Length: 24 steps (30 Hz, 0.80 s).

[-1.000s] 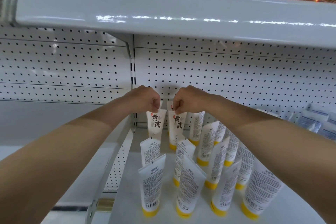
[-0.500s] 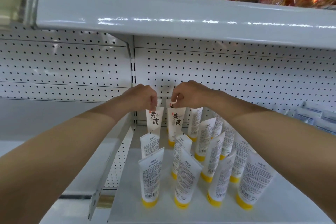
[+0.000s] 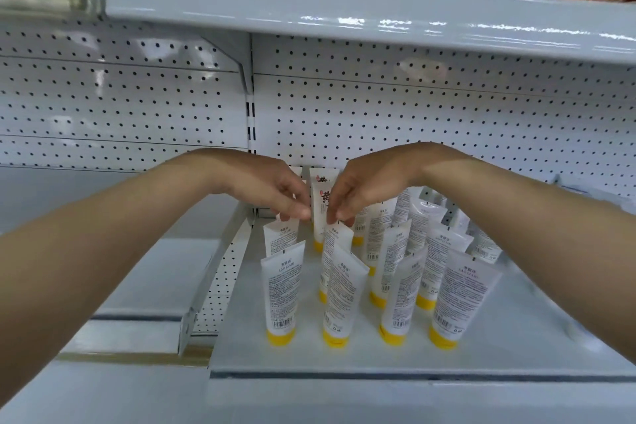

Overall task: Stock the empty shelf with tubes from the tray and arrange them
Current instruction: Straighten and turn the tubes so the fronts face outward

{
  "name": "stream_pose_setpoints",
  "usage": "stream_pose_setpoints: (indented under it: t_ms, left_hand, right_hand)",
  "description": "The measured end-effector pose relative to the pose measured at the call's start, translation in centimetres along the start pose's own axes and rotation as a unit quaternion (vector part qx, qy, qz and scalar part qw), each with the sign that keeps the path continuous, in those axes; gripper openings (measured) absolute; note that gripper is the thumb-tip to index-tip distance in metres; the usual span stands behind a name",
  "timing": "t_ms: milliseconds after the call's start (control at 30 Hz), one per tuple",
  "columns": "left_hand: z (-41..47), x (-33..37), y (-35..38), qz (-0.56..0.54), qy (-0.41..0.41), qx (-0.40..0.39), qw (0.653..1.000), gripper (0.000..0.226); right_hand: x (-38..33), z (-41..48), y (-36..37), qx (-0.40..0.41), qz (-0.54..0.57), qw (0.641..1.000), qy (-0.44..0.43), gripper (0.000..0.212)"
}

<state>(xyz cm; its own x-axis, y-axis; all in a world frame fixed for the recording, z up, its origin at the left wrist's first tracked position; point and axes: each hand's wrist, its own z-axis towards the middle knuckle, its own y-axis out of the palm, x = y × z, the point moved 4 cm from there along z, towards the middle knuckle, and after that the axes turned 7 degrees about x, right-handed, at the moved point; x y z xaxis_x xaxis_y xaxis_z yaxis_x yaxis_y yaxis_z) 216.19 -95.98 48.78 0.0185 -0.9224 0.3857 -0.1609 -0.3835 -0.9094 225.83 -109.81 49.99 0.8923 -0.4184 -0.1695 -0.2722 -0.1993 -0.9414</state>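
As the tubes [image 3: 280, 289] are standing on narrow yellow caps [image 3: 281, 337] in tight rows on the shelf [image 3: 344, 360], a sideways nudge from either hand is likely to be tipping one over and taking its neighbours down with it. The lettered tube [image 3: 320, 206], just in front of the pegboard [image 3: 413, 120], is standing between the left hand [image 3: 272, 193] and the right hand [image 3: 368, 189]. Both hands' curled fingertips are meeting its edges; whether they are pinching it or merely touching it cannot be told. The other rows are standing farther from the pegboard.
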Motion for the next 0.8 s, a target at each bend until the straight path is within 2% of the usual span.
stream_pose_setpoints:
  t_ms: [167,333,500,600,700,800]
  left_hand:
    - [-0.3,0.1,-0.1,0.034,-0.006,0.07,0.997,0.021]
    - [-0.8,-0.2,0.3,0.05,-0.045,0.019,0.998,0.028]
    - [-0.2,-0.6,0.7,0.018,-0.072,0.044,0.996,0.018]
    - [0.2,-1.1,0.9,0.035,-0.064,0.047,0.996,0.024]
    - [1.0,-1.5,1.1,0.08,-0.056,0.101,0.99,0.013]
    - [1.9,-1.8,1.2,0.076,-0.049,0.161,0.983,0.009]
  right_hand:
    - [-0.4,-0.5,0.4,0.022,-0.019,1.0,0.005,0.028]
    - [-0.2,-0.3,0.9,0.037,0.016,0.999,0.006,0.037]
    - [0.6,0.4,1.3,0.131,0.022,0.991,-0.004,0.016]
    - [1.0,0.7,1.4,0.178,0.026,0.984,-0.003,0.011]
    - [1.4,0.7,1.5,0.203,0.022,0.979,-0.002,0.01]
    - [1.7,0.7,1.6,0.216,0.032,0.976,0.001,0.012]
